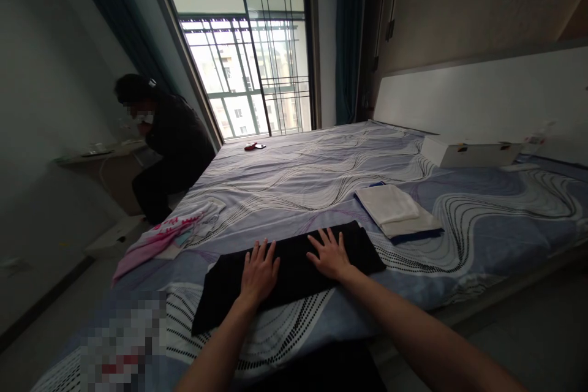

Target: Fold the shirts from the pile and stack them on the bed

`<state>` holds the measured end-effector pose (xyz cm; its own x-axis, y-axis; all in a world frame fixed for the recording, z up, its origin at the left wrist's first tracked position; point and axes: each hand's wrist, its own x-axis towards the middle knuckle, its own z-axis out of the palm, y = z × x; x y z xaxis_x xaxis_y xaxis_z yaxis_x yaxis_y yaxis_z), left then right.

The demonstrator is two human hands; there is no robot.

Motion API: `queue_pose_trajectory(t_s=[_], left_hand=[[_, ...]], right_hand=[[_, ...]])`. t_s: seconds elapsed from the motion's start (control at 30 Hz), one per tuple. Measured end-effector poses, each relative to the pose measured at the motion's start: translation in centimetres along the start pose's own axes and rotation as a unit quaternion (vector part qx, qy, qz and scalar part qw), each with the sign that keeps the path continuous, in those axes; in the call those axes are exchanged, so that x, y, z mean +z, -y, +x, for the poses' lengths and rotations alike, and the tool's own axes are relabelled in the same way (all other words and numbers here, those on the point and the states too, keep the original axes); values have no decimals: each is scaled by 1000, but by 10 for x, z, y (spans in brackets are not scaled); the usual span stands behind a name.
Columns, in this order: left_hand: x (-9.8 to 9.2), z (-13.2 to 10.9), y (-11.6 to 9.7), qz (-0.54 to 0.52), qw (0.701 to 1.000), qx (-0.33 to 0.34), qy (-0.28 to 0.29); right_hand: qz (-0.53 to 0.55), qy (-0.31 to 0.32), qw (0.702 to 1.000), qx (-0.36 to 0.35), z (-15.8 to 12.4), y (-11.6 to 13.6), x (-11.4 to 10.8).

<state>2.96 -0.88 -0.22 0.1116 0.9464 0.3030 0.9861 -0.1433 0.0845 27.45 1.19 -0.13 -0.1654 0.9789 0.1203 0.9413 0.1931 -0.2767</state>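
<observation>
A black folded garment (291, 271) lies as a long strip across the near part of the bed; its exact kind I cannot make out. My left hand (260, 271) rests flat on its left half with fingers spread. Flat on the right half lies my right hand (329, 253), its fingers also apart. Neither hand grips the cloth. Just beyond the garment's right end sits a folded stack of white and dark blue cloth (397, 209).
Pink and white cloth (168, 236) lies at the bed's left edge. A white box (473, 152) stands near the headboard (482, 95). Small red and dark items (254, 147) lie at the far edge. A person in dark clothes (177, 135) sits left of the bed (294, 187).
</observation>
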Motion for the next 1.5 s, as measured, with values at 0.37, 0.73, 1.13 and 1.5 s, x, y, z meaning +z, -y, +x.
queue_pose_trajectory(t_s=[0.37, 0.73, 1.13, 1.5], left_hand=[[8, -26, 128, 12, 982, -170, 81], [-9, -109, 169, -18, 982, -184, 33], [-3, -109, 176, -74, 981, -174, -39], [-25, -114, 164, -186, 953, -228, -71]], right_hand=[[-34, 12, 988, 147, 9, -78, 4], [-40, 14, 975, 219, -35, -155, -8], [-139, -72, 977, 146, -158, -3, 37], [32, 25, 965, -258, -80, 197, 51]])
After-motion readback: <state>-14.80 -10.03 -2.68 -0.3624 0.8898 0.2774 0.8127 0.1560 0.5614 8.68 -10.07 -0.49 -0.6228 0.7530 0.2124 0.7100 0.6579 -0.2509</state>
